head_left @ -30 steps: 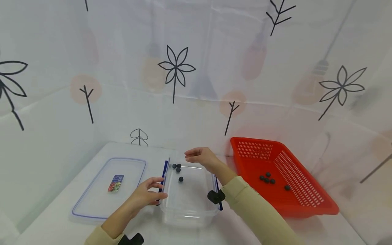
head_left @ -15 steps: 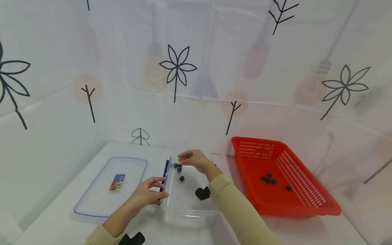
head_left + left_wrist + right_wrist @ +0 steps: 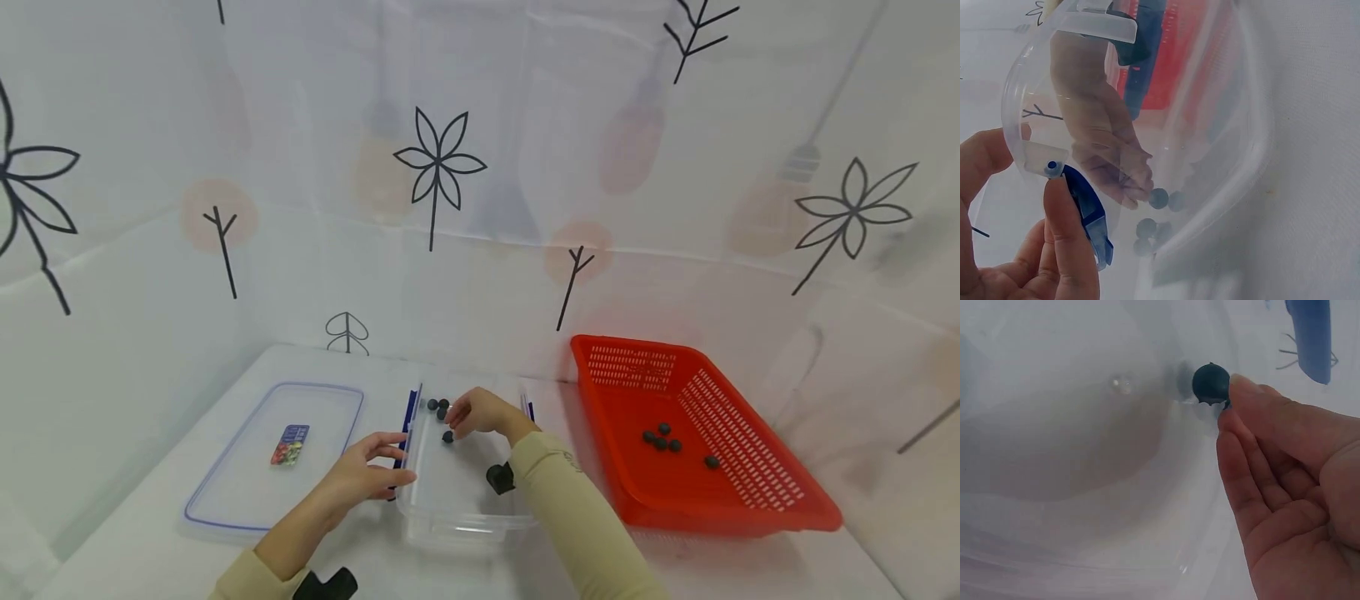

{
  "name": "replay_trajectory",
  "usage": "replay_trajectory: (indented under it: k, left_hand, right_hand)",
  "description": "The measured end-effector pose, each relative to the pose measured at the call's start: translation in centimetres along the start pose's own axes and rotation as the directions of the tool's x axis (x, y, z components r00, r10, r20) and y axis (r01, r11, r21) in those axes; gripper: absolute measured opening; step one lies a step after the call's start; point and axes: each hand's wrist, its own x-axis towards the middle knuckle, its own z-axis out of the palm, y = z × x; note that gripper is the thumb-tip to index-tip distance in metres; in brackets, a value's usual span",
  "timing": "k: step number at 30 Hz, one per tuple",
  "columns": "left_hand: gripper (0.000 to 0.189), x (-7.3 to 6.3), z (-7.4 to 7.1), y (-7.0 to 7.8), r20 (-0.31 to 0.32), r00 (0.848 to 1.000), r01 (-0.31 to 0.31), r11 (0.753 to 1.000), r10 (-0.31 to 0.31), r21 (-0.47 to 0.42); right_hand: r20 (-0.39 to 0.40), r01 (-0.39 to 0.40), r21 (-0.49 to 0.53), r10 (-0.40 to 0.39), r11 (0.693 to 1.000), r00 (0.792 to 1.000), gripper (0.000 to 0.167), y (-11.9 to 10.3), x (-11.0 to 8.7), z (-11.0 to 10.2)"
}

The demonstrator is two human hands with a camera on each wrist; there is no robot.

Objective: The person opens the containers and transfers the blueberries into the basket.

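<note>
A clear plastic box [image 3: 480, 500] with blue side clips stands mid-table. In the head view, my left hand [image 3: 367, 475] rests against its left side, thumb and fingers apart. Up close, the left thumb touches a blue clip [image 3: 1088, 212] below the rim. My right hand [image 3: 483, 412] reaches down inside the box. Its thumb and fingertips pinch a dark blueberry [image 3: 1211, 383] with its small crown showing. Just behind that one, several more blueberries [image 3: 432, 404] cluster near the box's far left corner; the right fingers partly cover them.
At the right stands a red basket [image 3: 622, 500] with slotted walls and several blueberries [image 3: 661, 444] in it. A clear, blue-edged lid [image 3: 225, 500] with a printed label [image 3: 290, 445] lies at left. Patterned cloth [image 3: 480, 275] hangs behind the white table [image 3: 360, 567].
Over the last second my right hand has moved left over the box, then lowered into it until its fingertips met the nearest blueberry. The left hand has stayed at the box's side.
</note>
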Motion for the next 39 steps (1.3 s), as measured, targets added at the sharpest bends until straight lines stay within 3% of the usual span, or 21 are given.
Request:
replay_trajectory:
  k: [17,27,31,39]
  left_hand:
    - [0.062,0.0,-0.1,-0.1,0.004,1.000,-0.009,1.000,0.009,0.004]
    - [0.062,0.0,0.0,0.0,-0.007,1.000,0.000,1.000,0.000,-0.001]
    - [0.062,0.0,0.1,-0.1,-0.006,1.000,0.003,1.000,-0.003,0.000]
    - [0.065,0.2,0.0,-0.2,0.007,1.000,-0.006,1.000,0.006,-0.001]
  right_hand:
    - [0.096,0.062,-0.221,-0.041,0.973,0.994,0.016,-0.5,0.1,0.8]
    - [-0.023,0.091,-0.012,-0.092,0.996,0.996,0.017,-1.3,0.5,-0.6]
    - [-0.107,0.079,0.079,-0.070,0.994,0.992,0.019,-2.1,-0.2,-1.9]
    - [-0.265,0.039,0.225,0.023,0.974,0.964,0.023,-2.5,-2.4,-5.3]
